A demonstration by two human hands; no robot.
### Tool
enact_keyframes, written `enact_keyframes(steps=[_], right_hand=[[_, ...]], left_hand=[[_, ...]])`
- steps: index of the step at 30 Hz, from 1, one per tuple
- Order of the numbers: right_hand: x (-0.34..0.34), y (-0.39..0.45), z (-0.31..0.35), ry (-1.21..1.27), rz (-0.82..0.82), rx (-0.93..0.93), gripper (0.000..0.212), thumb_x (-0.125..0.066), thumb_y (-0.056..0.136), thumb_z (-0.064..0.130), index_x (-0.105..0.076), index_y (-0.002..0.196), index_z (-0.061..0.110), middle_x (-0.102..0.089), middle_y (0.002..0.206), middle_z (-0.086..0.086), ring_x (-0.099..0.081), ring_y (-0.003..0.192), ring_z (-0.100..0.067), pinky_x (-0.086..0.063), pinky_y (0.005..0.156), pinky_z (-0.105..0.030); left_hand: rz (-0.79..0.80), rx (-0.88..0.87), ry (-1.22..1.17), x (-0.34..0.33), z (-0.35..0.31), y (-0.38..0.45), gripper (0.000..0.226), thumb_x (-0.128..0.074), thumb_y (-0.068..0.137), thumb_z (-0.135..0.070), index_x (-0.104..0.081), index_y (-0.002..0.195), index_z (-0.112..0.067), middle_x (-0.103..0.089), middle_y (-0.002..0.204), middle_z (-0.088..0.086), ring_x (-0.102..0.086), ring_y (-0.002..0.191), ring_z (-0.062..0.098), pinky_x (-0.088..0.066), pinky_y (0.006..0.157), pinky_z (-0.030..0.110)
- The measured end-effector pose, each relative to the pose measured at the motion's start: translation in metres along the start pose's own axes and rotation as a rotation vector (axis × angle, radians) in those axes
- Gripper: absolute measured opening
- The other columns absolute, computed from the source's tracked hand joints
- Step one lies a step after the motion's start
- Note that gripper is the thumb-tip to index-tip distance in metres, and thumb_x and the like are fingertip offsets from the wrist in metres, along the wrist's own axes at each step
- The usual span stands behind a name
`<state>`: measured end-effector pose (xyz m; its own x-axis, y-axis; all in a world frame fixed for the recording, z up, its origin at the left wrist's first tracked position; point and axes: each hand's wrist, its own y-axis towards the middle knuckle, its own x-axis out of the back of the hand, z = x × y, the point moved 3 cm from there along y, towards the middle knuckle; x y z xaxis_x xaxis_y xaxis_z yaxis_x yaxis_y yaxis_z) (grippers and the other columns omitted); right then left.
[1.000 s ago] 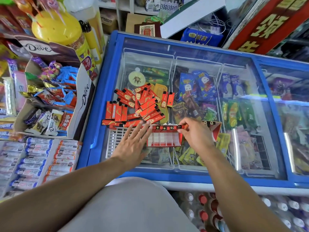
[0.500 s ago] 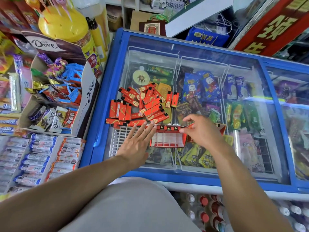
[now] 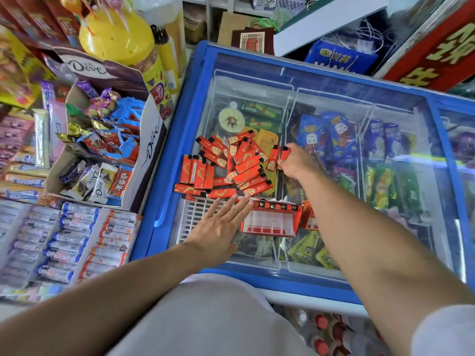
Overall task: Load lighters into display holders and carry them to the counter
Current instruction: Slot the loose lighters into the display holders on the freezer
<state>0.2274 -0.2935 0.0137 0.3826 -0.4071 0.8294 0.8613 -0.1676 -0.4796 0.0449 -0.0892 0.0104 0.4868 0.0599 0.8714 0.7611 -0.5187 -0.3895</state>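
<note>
Across the frame's middle, a blue-framed freezer [image 3: 180,140] with a glass lid carries a lighter pile [image 3: 226,165] and, lower, a red display holder [image 3: 270,219]. Left hand [image 3: 218,227] lies flat, fingers straight, beside the holder. Right hand [image 3: 295,161] pinches a lighter [image 3: 284,153] at the pile's right edge. Candy boxes [image 3: 84,155] crowd the left.

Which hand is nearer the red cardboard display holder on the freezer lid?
Left. The left hand lies flat touching the red cardboard display holder; the right hand is beyond it, at the lighters.

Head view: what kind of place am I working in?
Most likely a small convenience shop: a glass-topped ice cream freezer, a Dove chocolate display box and racks of candy rolls beside it.
</note>
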Motion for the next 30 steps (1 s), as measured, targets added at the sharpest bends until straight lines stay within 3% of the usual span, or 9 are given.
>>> enact_keyframes(steps=[3, 5, 9, 12, 14, 16, 19, 25, 30], right_hand=[[0.001, 0.006, -0.010, 0.056, -0.041, -0.094, 0.060, -0.073, 0.090, 0.016, -0.040, 0.140, 0.011, -0.061, 0.127, -0.011, -0.062, 0.107, -0.028, -0.049, 0.079, -0.036], [0.008, -0.001, -0.016, 0.116, -0.104, -0.078, 0.048, -0.072, 0.090, 0.012, -0.045, 0.130, 0.013, -0.063, 0.121, -0.009, -0.059, 0.096, -0.024, -0.048, 0.075, -0.036], [0.033, -0.054, -0.013, 0.334, -0.238, 0.117, 0.038, -0.070, 0.093, 0.028, -0.054, 0.127, 0.025, -0.065, 0.108, 0.006, -0.062, 0.081, -0.009, -0.049, 0.072, -0.026], [0.042, -0.116, -0.002, 0.328, -0.087, 0.297, 0.025, -0.064, 0.095, 0.038, -0.060, 0.120, 0.034, -0.065, 0.117, 0.015, -0.066, 0.094, -0.005, -0.053, 0.088, -0.034], [0.036, -0.156, 0.002, 0.246, 0.079, 0.381, 0.027, -0.063, 0.095, 0.036, -0.063, 0.122, 0.032, -0.059, 0.116, 0.021, -0.059, 0.083, 0.007, -0.048, 0.080, -0.024], [0.020, -0.177, 0.001, 0.171, 0.141, 0.414, 0.029, -0.067, 0.091, 0.038, -0.067, 0.119, 0.032, -0.058, 0.117, 0.021, -0.052, 0.066, 0.014, -0.046, 0.072, -0.021], [-0.012, -0.175, -0.008, 0.060, 0.039, 0.411, 0.028, -0.071, 0.089, 0.040, -0.070, 0.116, 0.034, -0.065, 0.114, 0.012, -0.054, 0.077, 0.009, -0.048, 0.079, -0.022], [-0.054, -0.165, -0.015, -0.091, -0.270, 0.394, 0.027, -0.071, 0.091, 0.038, -0.070, 0.116, 0.029, -0.075, 0.092, 0.009, -0.054, 0.065, -0.001, -0.043, 0.059, -0.019], [-0.059, -0.162, -0.018, -0.147, -0.429, 0.426, 0.025, -0.085, 0.077, 0.038, -0.071, 0.096, 0.028, -0.069, 0.065, 0.011, -0.058, 0.050, -0.007, -0.042, 0.047, -0.017]], left_hand=[[-0.007, -0.004, -0.025, -0.003, 0.002, 0.001, 0.098, -0.051, 0.097, -0.034, 0.030, 0.153, -0.024, 0.036, 0.159, -0.007, 0.032, 0.147, 0.015, 0.017, 0.122, 0.042], [-0.022, -0.025, -0.065, -0.004, 0.003, 0.001, 0.098, -0.052, 0.098, -0.035, 0.027, 0.154, -0.023, 0.034, 0.160, -0.008, 0.030, 0.148, 0.013, 0.016, 0.123, 0.039], [-0.098, -0.010, -0.294, -0.009, 0.006, 0.002, 0.099, -0.054, 0.099, -0.041, 0.024, 0.155, -0.024, 0.017, 0.160, -0.013, 0.016, 0.147, -0.001, 0.005, 0.125, 0.028], [-0.069, 0.054, -0.285, -0.021, 0.011, 0.003, 0.098, -0.053, 0.098, -0.048, 0.022, 0.156, -0.024, 0.013, 0.164, -0.010, 0.013, 0.149, 0.003, 0.008, 0.122, 0.026], [-0.010, 0.082, -0.191, -0.031, 0.012, 0.001, 0.097, -0.051, 0.098, -0.047, 0.022, 0.156, -0.022, 0.021, 0.165, -0.004, 0.023, 0.150, 0.013, 0.008, 0.125, 0.037], [0.048, 0.118, -0.092, -0.036, 0.009, -0.002, 0.095, -0.050, 0.098, -0.044, 0.022, 0.156, -0.019, 0.028, 0.163, 0.001, 0.031, 0.148, 0.022, 0.011, 0.124, 0.047], [0.124, 0.173, -0.003, -0.037, 0.006, -0.006, 0.096, -0.050, 0.098, -0.045, 0.021, 0.156, -0.019, 0.038, 0.158, 0.005, 0.036, 0.145, 0.030, 0.018, 0.119, 0.053], [0.200, 0.182, -0.002, -0.037, 0.016, -0.010, 0.101, -0.057, 0.097, -0.041, 0.026, 0.154, -0.028, 0.044, 0.154, 0.001, 0.040, 0.142, 0.029, 0.009, 0.121, 0.059], [0.212, 0.175, -0.007, -0.035, 0.018, -0.009, 0.103, -0.058, 0.095, -0.044, 0.026, 0.154, -0.030, 0.042, 0.155, 0.000, 0.040, 0.142, 0.027, 0.010, 0.121, 0.058]])
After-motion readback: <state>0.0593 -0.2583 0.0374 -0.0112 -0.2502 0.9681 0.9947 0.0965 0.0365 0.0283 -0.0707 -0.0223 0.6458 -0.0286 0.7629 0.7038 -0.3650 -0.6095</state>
